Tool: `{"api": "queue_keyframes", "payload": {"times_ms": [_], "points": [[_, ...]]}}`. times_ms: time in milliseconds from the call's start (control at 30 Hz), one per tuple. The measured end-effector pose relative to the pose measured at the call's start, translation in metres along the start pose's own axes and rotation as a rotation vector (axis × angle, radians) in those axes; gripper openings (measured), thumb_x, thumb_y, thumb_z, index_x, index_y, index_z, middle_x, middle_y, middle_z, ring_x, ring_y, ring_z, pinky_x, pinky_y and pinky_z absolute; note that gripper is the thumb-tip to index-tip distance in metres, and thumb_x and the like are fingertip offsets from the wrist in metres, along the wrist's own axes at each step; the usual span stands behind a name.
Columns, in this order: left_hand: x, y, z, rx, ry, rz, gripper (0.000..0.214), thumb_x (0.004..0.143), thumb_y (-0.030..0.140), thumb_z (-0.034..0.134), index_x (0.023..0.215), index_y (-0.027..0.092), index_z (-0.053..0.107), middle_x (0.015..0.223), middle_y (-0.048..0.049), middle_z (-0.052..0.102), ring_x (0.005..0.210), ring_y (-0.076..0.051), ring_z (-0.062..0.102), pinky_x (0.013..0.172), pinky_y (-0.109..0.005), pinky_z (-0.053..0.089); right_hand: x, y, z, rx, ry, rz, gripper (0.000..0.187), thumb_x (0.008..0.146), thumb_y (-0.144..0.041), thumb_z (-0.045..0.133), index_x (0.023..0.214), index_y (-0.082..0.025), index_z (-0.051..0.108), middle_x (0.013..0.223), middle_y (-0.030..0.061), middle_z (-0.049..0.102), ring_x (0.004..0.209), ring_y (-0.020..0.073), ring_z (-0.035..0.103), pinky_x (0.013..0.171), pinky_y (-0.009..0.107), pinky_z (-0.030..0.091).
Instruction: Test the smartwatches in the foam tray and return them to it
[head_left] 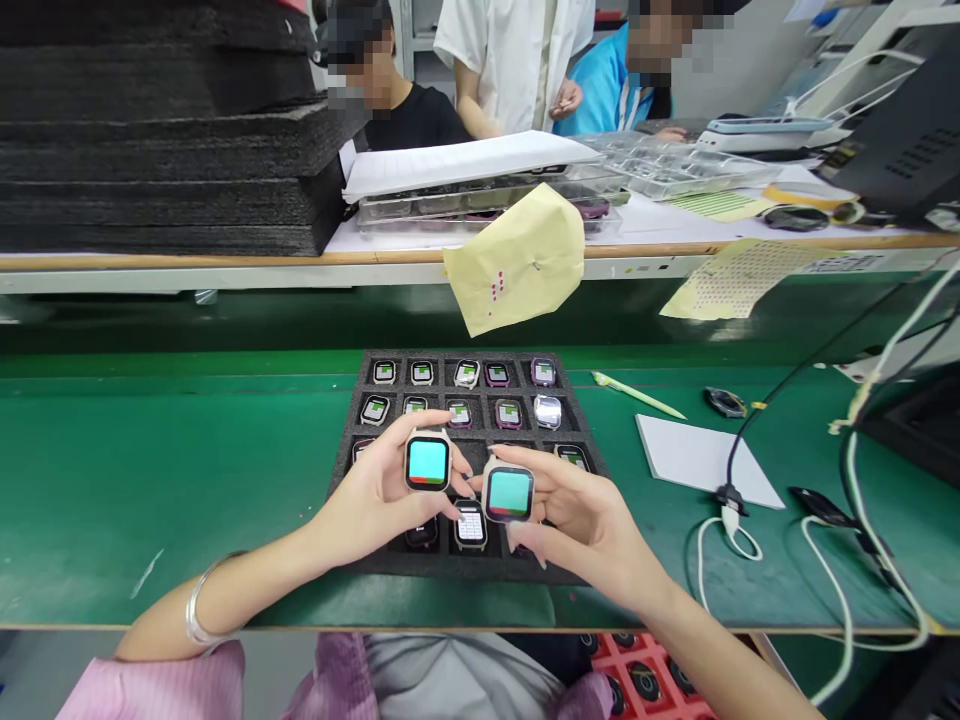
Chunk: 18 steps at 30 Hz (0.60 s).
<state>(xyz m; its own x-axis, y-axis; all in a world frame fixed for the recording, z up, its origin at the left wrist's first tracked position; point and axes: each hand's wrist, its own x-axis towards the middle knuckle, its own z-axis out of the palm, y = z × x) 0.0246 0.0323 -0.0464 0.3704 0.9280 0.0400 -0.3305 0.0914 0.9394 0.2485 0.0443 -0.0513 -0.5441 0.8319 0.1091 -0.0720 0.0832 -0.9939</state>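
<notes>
My left hand (367, 495) grips a smartwatch body (427, 462) with a lit teal screen, held upright above the tray. My right hand (577, 515) holds a second smartwatch body (508, 493), its screen also teal with a red strip. Both hands hover over a black foam tray (570, 400) on the green belt. Several watch bodies lie in the tray's pockets. One with a white keypad screen (470, 525) sits just under my fingers.
A green pen (636, 394), a white pad (701, 460), a loose watch part (724, 402) and white cables (847, 560) lie to the right. A yellow envelope (517, 258) hangs off the far bench. Stacked black foam sheets (157, 120) stand back left. Three people are behind the bench.
</notes>
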Motion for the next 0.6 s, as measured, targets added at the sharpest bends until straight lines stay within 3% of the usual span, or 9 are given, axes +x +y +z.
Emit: {"api": "queue_keyframes", "payload": {"times_ms": [200, 300, 367, 433, 500, 600], "points": [[-0.009, -0.01, -0.008, 0.0, 0.057, -0.075, 0.05, 0.085, 0.014, 0.064, 0.13, 0.022, 0.043, 0.097, -0.0054, 0.06, 0.084, -0.017, 0.063, 0.069, -0.03, 0.059, 0.001, 0.006, -0.007, -0.278, -0.057, -0.001, 0.057, 0.087, -0.017, 0.063, 0.14, -0.026, 0.044, 0.094, 0.004, 0.065, 0.058, 0.0118, 0.054, 0.057, 0.026, 0.053], [-0.017, -0.015, -0.015, -0.003, 0.077, -0.119, 0.064, 0.079, 0.012, 0.07, 0.134, 0.026, 0.038, 0.099, -0.0047, 0.059, 0.087, -0.018, 0.063, 0.074, -0.033, 0.058, 0.014, 0.021, -0.011, -0.534, -0.117, -0.01, 0.058, 0.09, -0.018, 0.057, 0.144, -0.025, 0.037, 0.101, 0.0062, 0.065, 0.055, 0.0124, 0.056, 0.059, 0.03, 0.055], [-0.024, -0.019, -0.02, 0.014, 0.083, -0.138, 0.074, 0.077, 0.01, 0.071, 0.137, 0.029, 0.032, 0.101, -0.0043, 0.058, 0.091, -0.019, 0.063, 0.079, -0.036, 0.057, 0.027, 0.034, -0.015, -0.737, -0.156, -0.035, 0.056, 0.091, -0.018, 0.055, 0.143, -0.022, 0.037, 0.103, 0.0081, 0.066, 0.064, 0.0172, 0.061, 0.066, 0.035, 0.056], [-0.032, -0.022, -0.028, 0.068, 0.086, -0.142, 0.075, 0.079, 0.01, 0.067, 0.139, 0.03, 0.027, 0.104, -0.0046, 0.057, 0.095, -0.019, 0.063, 0.084, -0.039, 0.055, 0.041, 0.047, -0.017, -0.936, -0.184, -0.118, 0.05, 0.09, -0.018, 0.056, 0.138, -0.018, 0.043, 0.109, 0.0114, 0.064, 0.087, 0.0251, 0.064, 0.079, 0.042, 0.055], [-0.04, -0.024, -0.038, 0.214, 0.094, -0.135, 0.066, 0.085, 0.013, 0.06, 0.139, 0.029, 0.025, 0.106, -0.0057, 0.057, 0.099, -0.02, 0.062, 0.087, -0.041, 0.054, 0.051, 0.056, -0.02, -1.113, -0.208, -0.233, 0.043, 0.088, -0.019, 0.06, 0.13, -0.015, 0.051, 0.116, 0.0154, 0.059, 0.105, 0.0314, 0.057, 0.09, 0.048, 0.05], [-0.052, -0.029, -0.056, 0.669, 0.096, -0.087, 0.052, 0.087, 0.015, 0.054, 0.134, 0.025, 0.034, 0.114, -0.0079, 0.059, 0.105, -0.023, 0.061, 0.091, -0.042, 0.051, 0.06, 0.06, -0.024, -1.303, -0.254, -0.309, 0.043, 0.087, -0.024, 0.063, 0.127, -0.009, 0.055, 0.122, 0.0213, 0.053, 0.114, 0.0368, 0.051, 0.093, 0.053, 0.047]]}}
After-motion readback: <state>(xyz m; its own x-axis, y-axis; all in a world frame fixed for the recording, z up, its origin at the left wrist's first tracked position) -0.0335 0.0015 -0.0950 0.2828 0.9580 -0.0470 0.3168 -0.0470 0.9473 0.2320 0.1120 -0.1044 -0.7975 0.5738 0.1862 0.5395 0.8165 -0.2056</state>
